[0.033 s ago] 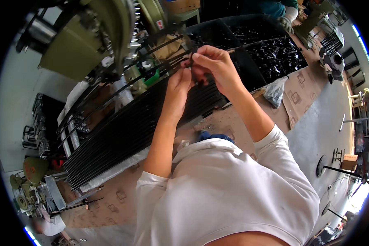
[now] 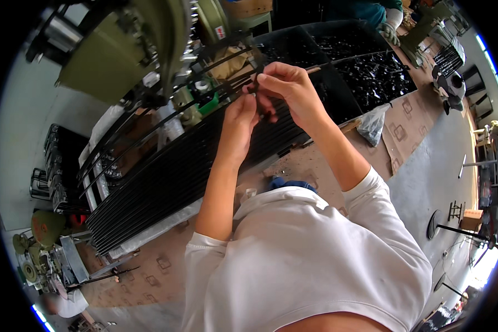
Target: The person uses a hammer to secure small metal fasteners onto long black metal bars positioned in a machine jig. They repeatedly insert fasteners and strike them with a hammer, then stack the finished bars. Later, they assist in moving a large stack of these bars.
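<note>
My left hand (image 2: 238, 123) and my right hand (image 2: 294, 90) meet above a row of long black rods (image 2: 166, 171). Fingers and thumb of each are pinched together around a small dark part (image 2: 254, 87), whose shape is too blurred to make out. A black tray (image 2: 337, 83) with compartments lies just beyond the right hand, and many small shiny black pieces (image 2: 373, 77) are heaped in it. Some dark bars (image 2: 188, 105) run from near my fingers toward a green machine (image 2: 108, 61) at the upper left.
A green plastic container (image 2: 207, 104) sits among the bars. A clear plastic bag (image 2: 373, 125) hangs at the tray's near edge. Across the tray is a co-worker's gloved hand (image 2: 390, 34). Other people appear at the far right and lower left. Patterned brown covering (image 2: 149, 274) lies below.
My hands stay pinched together, with only a slight shift of the fingers and the dark part. The whole view has moved a little, so the machine appears slightly farther right.
</note>
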The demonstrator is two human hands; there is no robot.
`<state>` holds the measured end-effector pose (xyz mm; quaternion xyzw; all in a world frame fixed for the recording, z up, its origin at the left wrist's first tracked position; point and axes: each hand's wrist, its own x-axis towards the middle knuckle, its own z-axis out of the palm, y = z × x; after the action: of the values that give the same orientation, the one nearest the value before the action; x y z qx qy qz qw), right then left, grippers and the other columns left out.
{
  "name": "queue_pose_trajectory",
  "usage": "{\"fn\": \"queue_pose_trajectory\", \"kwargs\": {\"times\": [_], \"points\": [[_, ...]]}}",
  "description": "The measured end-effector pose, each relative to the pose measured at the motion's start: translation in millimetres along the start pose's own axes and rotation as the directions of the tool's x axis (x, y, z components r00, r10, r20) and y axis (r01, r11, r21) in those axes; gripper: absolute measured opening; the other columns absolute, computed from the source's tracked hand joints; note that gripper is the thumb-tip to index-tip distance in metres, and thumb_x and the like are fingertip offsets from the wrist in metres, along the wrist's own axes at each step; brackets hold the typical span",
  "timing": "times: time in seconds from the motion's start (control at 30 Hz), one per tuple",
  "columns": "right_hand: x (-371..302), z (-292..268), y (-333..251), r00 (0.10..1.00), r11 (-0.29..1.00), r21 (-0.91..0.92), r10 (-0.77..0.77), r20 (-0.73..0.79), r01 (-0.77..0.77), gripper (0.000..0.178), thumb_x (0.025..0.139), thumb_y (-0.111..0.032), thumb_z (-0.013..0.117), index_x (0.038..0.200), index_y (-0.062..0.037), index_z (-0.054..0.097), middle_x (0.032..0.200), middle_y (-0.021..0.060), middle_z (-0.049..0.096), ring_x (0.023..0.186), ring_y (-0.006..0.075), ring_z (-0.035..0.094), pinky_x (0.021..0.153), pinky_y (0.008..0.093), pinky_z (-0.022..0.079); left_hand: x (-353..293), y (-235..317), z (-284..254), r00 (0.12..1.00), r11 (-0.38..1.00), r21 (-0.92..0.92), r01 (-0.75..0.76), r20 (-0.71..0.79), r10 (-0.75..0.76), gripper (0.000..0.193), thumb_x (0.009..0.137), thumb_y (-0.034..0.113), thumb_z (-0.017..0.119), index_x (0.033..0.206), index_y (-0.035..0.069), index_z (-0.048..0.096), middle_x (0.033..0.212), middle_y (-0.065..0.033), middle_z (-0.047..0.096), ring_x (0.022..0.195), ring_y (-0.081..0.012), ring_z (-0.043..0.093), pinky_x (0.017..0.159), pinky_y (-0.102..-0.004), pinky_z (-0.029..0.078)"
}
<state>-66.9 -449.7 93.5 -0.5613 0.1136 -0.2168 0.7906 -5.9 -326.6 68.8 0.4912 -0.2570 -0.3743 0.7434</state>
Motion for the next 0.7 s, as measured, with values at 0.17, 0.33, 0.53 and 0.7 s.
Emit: {"fn": "queue_pose_trajectory", "kwargs": {"times": [0.17, 0.33, 0.53, 0.7], "points": [[9.5, 56.6, 10.1, 0.979, 0.973, -0.219, 0.111, 0.171, -0.073, 0.018, 0.082, -0.011, 0.06, 0.092, 0.0038, 0.062, 0.077, 0.0047, 0.063, 0.075, 0.0105, 0.061, 0.074, 0.0222, 0.047, -37.1, 26.3, -59.1, 0.987, 0.977, -0.173, 0.124, 0.124, -0.104, 0.033, 0.092, 0.032, 0.043, 0.081, 0.003, 0.053, 0.075, -0.0079, 0.054, 0.061, -0.0141, 0.05, 0.055, -0.0255, 0.039], [-8.1, 111.1, 67.2, 0.947, 0.962, -0.207, 0.227, 0.229, -0.18, 0.027, 0.09, -0.022, 0.05, 0.097, 0.0014, 0.063, 0.072, 0.0017, 0.06, 0.058, 0.0063, 0.051, 0.045, 0.0202, 0.04, -63.1, 22.5, -97.0, 0.982, 0.988, 0.15, -0.023, -0.184, 0.051, 0.032, 0.093, 0.027, 0.045, 0.093, -0.001, 0.058, 0.076, -0.0078, 0.06, 0.066, -0.0162, 0.057, 0.059, -0.0258, 0.044], [37.2, 129.8, 122.7, 0.939, 0.908, -0.255, 0.343, -0.008, -0.334, 0.025, 0.091, -0.017, 0.045, 0.079, 0.0007, 0.057, 0.058, -0.0008, 0.049, 0.046, 0.0073, 0.042, 0.039, 0.0209, 0.026, -94.8, 21.8, -156.8, 0.901, 0.276, 0.961, -0.011, -0.111, 0.42, 0.019, 0.085, 0.019, 0.054, 0.093, 0.002, 0.06, 0.087, -0.0111, 0.062, 0.08, -0.028, 0.059, 0.074, -0.0351, 0.045], [58.9, 132.1, 136.3, 0.936, 0.909, -0.229, 0.348, -0.045, -0.349, 0.023, 0.086, -0.014, 0.046, 0.074, 0.0034, 0.055, 0.051, -0.0018, 0.038, 0.039, 0.0077, 0.031, 0.036, 0.0235, 0.021, -126.6, 15.0, -231.2, 0.817, -0.126, 0.936, 0.329, -0.215, 0.535, 0.028, 0.084, 0.025, 0.054, 0.106, 0.007, 0.055, 0.12, -0.0158, 0.046, 0.121, -0.0335, 0.037, 0.101, -0.0537, 0.023]]}}
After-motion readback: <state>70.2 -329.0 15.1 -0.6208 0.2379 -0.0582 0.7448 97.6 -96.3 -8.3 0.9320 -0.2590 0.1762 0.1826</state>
